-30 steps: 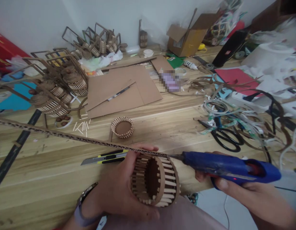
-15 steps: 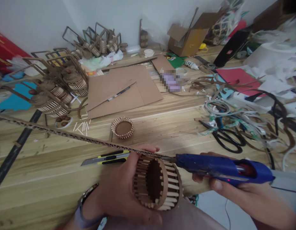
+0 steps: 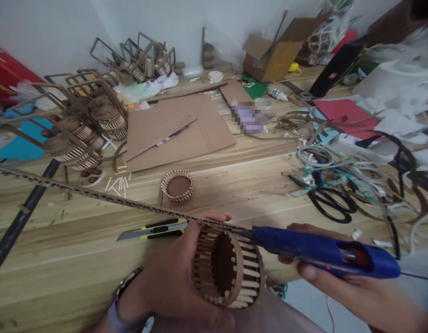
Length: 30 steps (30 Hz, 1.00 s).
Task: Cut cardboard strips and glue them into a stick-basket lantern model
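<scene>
My left hand (image 3: 175, 273) is wrapped round a small round basket (image 3: 248, 273) made of cardboard rings and short wooden sticks, tipped on its side with the opening towards me. A long cardboard strip (image 3: 131, 203) runs from the far left to the basket's upper rim, by my left fingers. In my right hand (image 3: 339, 286) is a blue hot glue gun (image 3: 304, 245) with a small red light on. Its metal nozzle points left and meets the strip's end at the rim; whether glue is coming out cannot be seen.
A yellow-and-black utility knife (image 3: 155, 229) lies beside my left hand. Beyond it are a shallow stick ring (image 3: 177, 186), loose sticks (image 3: 120, 184) and a cardboard sheet (image 3: 179, 129). Finished lidded buckets (image 3: 108, 115) stand at left. Black-handled scissors (image 3: 333, 203) and tangled strips lie at right.
The glue gun's rear has dropped slightly and its nozzle has shifted a little left along the strip. My left hand and the basket have barely moved.
</scene>
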Each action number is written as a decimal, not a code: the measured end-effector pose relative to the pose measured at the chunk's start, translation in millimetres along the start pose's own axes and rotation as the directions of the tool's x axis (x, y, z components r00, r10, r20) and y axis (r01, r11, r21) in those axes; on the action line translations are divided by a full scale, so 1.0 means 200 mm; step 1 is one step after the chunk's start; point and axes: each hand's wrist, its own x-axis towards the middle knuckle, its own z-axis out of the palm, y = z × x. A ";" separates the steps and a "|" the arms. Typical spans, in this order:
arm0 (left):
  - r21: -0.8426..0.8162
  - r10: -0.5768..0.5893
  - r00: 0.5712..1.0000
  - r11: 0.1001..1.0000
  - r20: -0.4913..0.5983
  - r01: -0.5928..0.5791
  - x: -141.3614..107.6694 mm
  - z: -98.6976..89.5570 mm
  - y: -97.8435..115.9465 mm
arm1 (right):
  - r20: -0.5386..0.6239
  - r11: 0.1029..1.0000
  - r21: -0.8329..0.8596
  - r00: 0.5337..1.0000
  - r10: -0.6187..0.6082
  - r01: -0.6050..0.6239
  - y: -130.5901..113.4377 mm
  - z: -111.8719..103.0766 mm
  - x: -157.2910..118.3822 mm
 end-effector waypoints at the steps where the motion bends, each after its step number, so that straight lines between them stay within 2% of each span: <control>1: 0.003 -0.004 1.000 1.000 -0.001 0.004 0.00 0.00 0.00 | -0.015 1.000 -0.011 1.000 -0.011 0.010 -0.01 0.00 0.00; 5: 0.005 -0.017 1.000 1.000 -0.014 0.017 -0.01 0.00 0.00 | -0.089 0.997 -0.070 0.996 -0.027 0.021 -0.02 0.01 0.00; 12: 0.033 0.006 1.000 0.999 -0.009 -0.006 0.00 0.00 0.01 | -0.087 0.972 -0.209 0.988 -0.124 0.104 -0.02 0.01 -0.01; 18: 0.023 0.002 1.000 1.000 -0.007 -0.002 0.00 0.00 0.01 | -0.121 0.953 -0.266 0.976 -0.183 0.146 -0.02 0.01 -0.02; 22: 0.024 0.018 1.000 1.000 -0.015 -0.017 -0.01 0.00 0.01 | -0.116 0.952 -0.273 0.977 -0.177 0.140 -0.01 0.02 -0.04; 28: 0.030 0.026 0.998 0.999 -0.054 -0.024 -0.02 0.01 0.01 | -0.210 0.956 -0.268 0.962 -0.177 0.118 0.02 0.04 -0.07; 30: 0.019 0.026 0.998 0.999 -0.050 -0.025 -0.02 0.02 0.01 | -0.189 0.944 -0.295 0.960 -0.208 0.147 0.02 0.04 -0.06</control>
